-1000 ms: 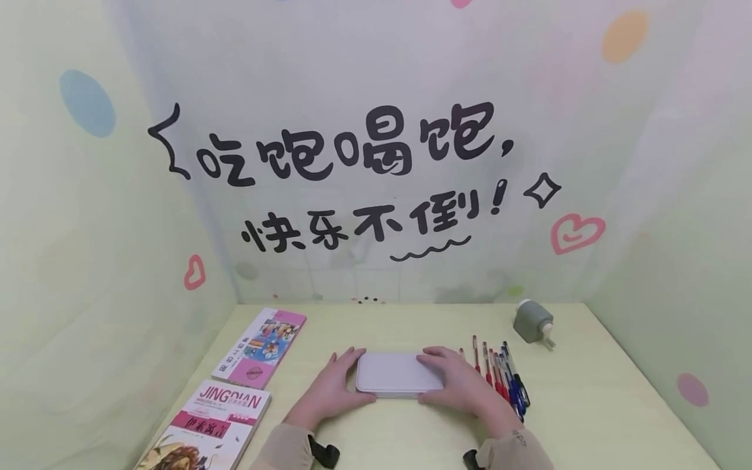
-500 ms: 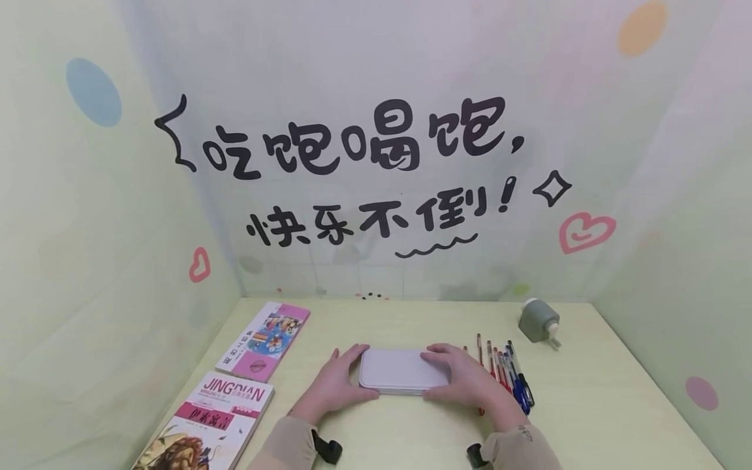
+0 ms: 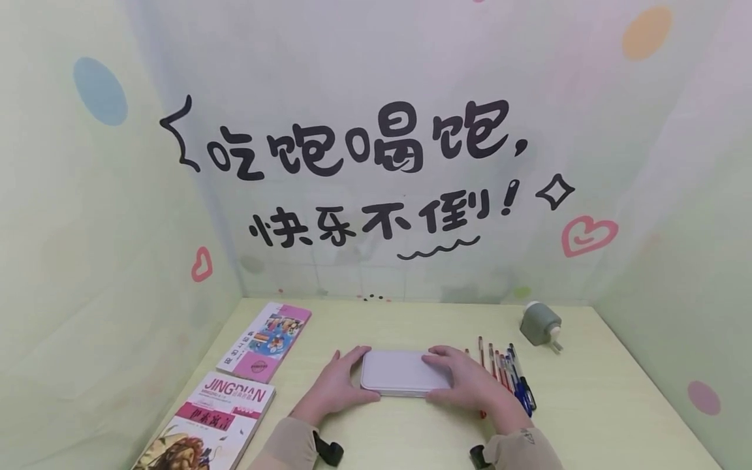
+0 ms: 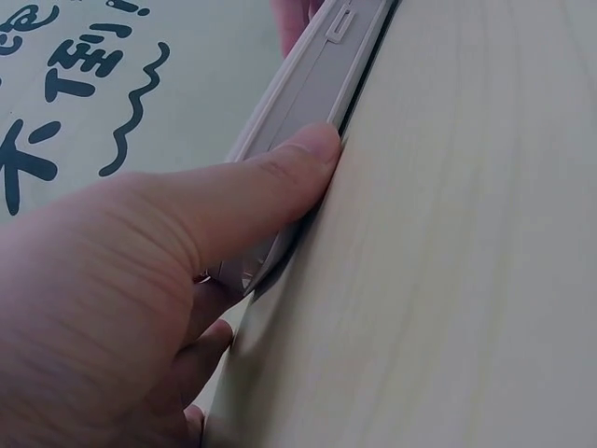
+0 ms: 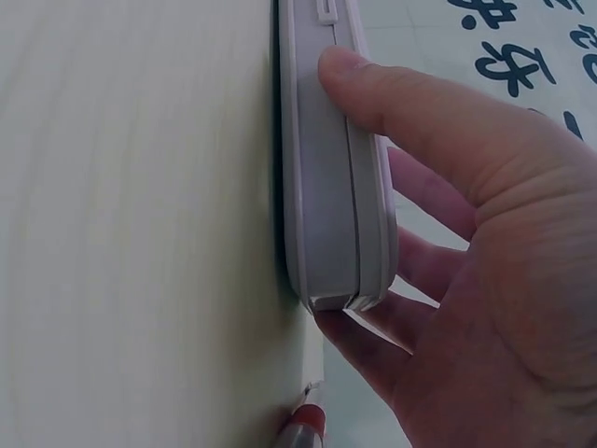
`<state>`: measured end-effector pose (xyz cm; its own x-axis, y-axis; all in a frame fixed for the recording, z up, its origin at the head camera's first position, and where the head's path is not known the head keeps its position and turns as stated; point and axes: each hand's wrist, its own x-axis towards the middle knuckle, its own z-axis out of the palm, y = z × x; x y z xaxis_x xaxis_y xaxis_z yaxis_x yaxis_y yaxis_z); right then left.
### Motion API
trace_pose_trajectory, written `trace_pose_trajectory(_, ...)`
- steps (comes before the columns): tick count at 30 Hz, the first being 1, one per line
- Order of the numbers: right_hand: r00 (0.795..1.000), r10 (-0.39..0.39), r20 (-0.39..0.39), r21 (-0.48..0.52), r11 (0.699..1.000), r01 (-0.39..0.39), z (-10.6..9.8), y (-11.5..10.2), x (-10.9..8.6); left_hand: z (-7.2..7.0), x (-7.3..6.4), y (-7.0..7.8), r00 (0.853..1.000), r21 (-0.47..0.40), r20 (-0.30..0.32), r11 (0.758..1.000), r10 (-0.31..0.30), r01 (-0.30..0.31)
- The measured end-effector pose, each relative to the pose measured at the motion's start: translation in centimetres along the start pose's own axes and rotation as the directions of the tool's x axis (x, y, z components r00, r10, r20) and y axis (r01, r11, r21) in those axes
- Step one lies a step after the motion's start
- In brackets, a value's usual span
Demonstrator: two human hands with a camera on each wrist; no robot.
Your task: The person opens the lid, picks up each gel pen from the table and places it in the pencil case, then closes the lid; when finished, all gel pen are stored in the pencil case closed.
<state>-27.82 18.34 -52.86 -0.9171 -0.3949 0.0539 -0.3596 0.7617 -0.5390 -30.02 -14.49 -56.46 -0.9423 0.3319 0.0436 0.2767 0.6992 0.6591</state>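
A pale lilac, hard-shelled pencil case (image 3: 396, 372) lies lid up on the table between both hands. Its long near side, with a seam and a small latch, shows in the wrist views. My left hand (image 3: 339, 385) grips the left end, thumb along the near side and fingers round the far corner. At the right end my right hand (image 3: 464, 378) holds it likewise; in the right wrist view the thumb presses the side wall of the pencil case (image 5: 322, 187) and the other fingers pass behind it. The lid hides what is inside.
Several red, blue and black pens (image 3: 508, 378) lie right of the right hand. A grey bottle-like object (image 3: 540, 323) with a white tip lies at the back right. Two books, one pink (image 3: 264, 343) and one with a lion (image 3: 205, 421), lie along the left edge. Walls enclose the table (image 3: 611, 405).
The head view has shifted slightly, so everything appears a little further right. Both hands keep the same hold on the pencil case, which stays closed.
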Motion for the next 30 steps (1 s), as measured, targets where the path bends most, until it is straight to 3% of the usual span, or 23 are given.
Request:
trace_pose_trajectory(10, 0.999, 0.023, 0.025, 0.101, 0.995, -0.025, -0.9, 0.6, -0.4, -0.3, -0.3, 0.5, 1.000, -0.023, 0.008, 0.999, -0.023, 0.023)
trace_pose_trajectory(13, 0.999, 0.033, -0.007, 0.166, 0.986, -0.031, -0.9, 1.0, -0.3, -0.3, -0.4, 0.4, 1.000, -0.034, 0.005, 0.999, -0.027, 0.027)
trace_pose_trajectory(17, 0.993, 0.044, -0.111, 0.302, 0.953, -0.008, -0.7, 1.3, -0.1, -0.3, -0.4, 0.3, 0.999, -0.037, 0.000, 0.999, -0.032, 0.032)
trace_pose_trajectory(21, 0.966, 0.072, -0.247, 0.381, 0.924, 0.029, -0.4, 1.6, 0.2, -0.2, -0.3, 0.2, 1.000, -0.030, -0.005, 0.999, -0.016, 0.016)
trace_pose_trajectory(25, 0.914, 0.150, -0.376, 0.419, 0.908, 0.024, -0.2, 1.3, 0.5, -0.1, -0.1, -0.1, 1.000, -0.026, -0.010, 1.000, 0.005, -0.005)
trace_pose_trajectory(30, 0.874, 0.224, -0.431, 0.445, 0.895, -0.010, 0.1, 1.0, 1.0, 0.1, 0.1, -0.4, 1.000, -0.026, -0.014, 0.999, 0.018, -0.018)
